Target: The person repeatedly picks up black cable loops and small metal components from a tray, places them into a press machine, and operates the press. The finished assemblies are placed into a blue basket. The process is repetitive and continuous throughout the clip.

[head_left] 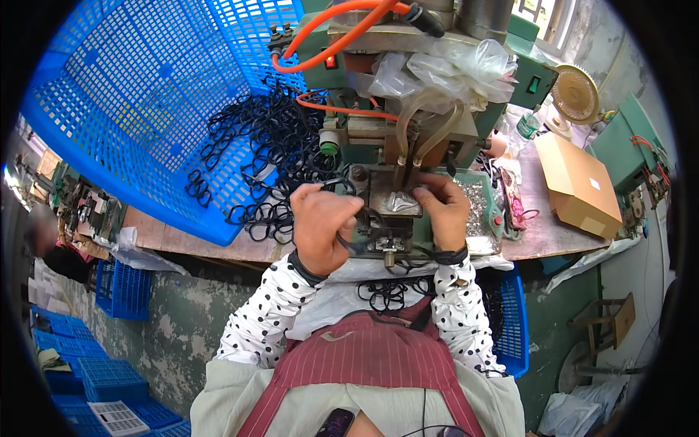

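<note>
My left hand (317, 227) is closed on a thin black loop (373, 231), which sticks out past its fingertips in front of the press (437, 130). The loop looks like cord or a flexible strap; its exact kind is unclear. My right hand (445, 211) is at the right edge of the press's small metal work plate (397, 202). Its thumb and forefinger are pinched together beside the tooling, and whatever is between them is too small to make out. Behind my left hand lies a tangled heap of black loops (269, 138), spilling out of a tipped blue basket (124, 124).
A green tray of small shiny metal parts (473, 204) sits right of the press. Farther right are a cardboard box (579, 186) and a round fan (575, 95). Orange air hoses (342, 11) curve over the press. More loops (393, 293) lie across my lap, beside a blue crate (515, 320).
</note>
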The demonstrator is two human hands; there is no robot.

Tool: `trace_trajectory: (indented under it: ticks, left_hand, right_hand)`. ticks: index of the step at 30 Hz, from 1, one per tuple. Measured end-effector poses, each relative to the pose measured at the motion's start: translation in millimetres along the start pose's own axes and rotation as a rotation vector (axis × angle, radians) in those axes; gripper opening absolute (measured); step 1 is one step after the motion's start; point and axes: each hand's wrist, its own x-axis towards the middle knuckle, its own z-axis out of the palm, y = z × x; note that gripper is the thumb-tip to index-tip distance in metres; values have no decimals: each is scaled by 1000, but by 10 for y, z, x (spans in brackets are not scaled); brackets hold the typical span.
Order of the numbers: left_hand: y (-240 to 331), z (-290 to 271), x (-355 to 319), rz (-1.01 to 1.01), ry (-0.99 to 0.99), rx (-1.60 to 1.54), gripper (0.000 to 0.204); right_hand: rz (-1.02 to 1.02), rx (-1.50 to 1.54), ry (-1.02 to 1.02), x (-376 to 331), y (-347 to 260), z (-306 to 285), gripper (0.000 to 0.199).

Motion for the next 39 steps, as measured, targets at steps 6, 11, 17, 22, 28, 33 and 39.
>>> trace_trajectory:
  ticks: [6, 11, 17, 22, 28, 33, 39]
  left_hand:
    - [-15, 22, 304, -486, 146, -259, 17]
    - [-52, 25, 473, -581, 160, -438, 23]
    - [-45, 7, 447, -589, 131, -425, 23]
    - [-45, 24, 450, -586, 157, -442, 23]
    - [-44, 33, 460, -588, 165, -453, 21]
    - [-45, 30, 484, -576, 161, -402, 20]
    - [-37, 41, 487, -571, 168, -423, 21]
  right_hand:
    - [6, 130, 159, 182, 394, -422, 15]
    - [-333, -1216, 227, 120, 606, -735, 24]
    - [-237, -1257, 221, 130, 902, -941, 23]
    - [-349, -1310, 210, 196, 807, -805, 24]
    - [-448, -1121, 416, 161, 744, -866, 9]
    - [-282, -1012, 446, 151, 732, -828, 8]
    - [-268, -453, 253, 56, 483, -524, 13]
